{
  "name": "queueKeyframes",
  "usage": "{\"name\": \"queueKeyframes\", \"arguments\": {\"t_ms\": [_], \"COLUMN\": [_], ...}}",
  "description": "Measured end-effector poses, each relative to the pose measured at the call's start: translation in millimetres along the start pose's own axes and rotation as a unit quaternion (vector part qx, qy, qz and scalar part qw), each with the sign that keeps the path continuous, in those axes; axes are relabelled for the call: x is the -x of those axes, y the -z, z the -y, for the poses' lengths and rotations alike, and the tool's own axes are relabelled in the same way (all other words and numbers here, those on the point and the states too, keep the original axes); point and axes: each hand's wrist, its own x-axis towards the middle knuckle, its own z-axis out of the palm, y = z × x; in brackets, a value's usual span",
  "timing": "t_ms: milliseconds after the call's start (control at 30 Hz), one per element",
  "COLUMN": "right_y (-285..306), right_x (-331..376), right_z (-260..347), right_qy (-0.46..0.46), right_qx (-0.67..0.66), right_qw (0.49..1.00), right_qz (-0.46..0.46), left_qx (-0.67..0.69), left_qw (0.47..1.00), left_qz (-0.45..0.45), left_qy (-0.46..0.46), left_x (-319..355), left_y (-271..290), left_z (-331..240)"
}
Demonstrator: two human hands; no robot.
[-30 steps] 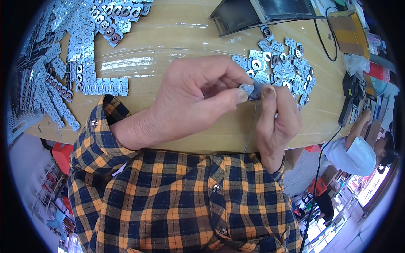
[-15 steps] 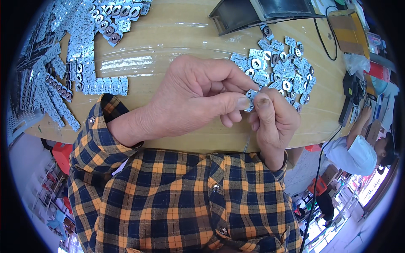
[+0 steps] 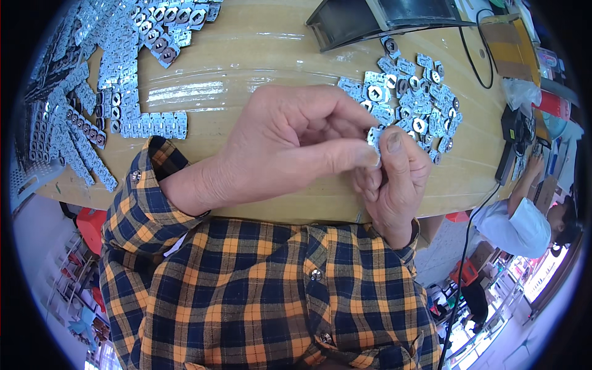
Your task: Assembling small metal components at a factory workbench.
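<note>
My left hand [image 3: 290, 148] and my right hand [image 3: 391, 179] meet over the wooden table [image 3: 259, 68]. Between their fingertips they pinch one small silver metal plate [image 3: 374, 134], mostly hidden by the fingers. Just beyond the fingertips lies a loose pile of the same small silver plates with round holes [image 3: 410, 98]. Both forearms wear an orange and navy checked shirt.
Rows of joined silver plates [image 3: 92, 105] cover the table's left side. A dark tray [image 3: 382, 18] stands at the back. A black cable [image 3: 475, 55], a cardboard box [image 3: 509, 43] and a black device [image 3: 512, 126] sit at the right. Another person [image 3: 524, 222] sits lower right.
The small plate has been turned slightly between the fingertips, and my right thumb now lies over it. Both hands stay in the same place.
</note>
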Motion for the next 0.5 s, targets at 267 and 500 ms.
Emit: {"name": "queueKeyframes", "arguments": {"t_ms": [267, 500], "right_y": [1.4, 9.0], "right_x": [0.1, -2.2], "right_z": [-6.4, -3.7], "right_qy": [0.010, 0.138], "right_qx": [0.016, 0.207], "right_qw": [0.999, 0.963], "right_qz": [-0.028, -0.101], "left_qx": [-0.337, -0.391], "left_qw": [0.912, 0.897], "left_qz": [-0.006, -0.029], "left_qy": [-0.232, -0.205], "left_x": [-0.7, -5.8], "left_y": [5.9, 11.9], "left_z": [-3.1, -6.7]}}
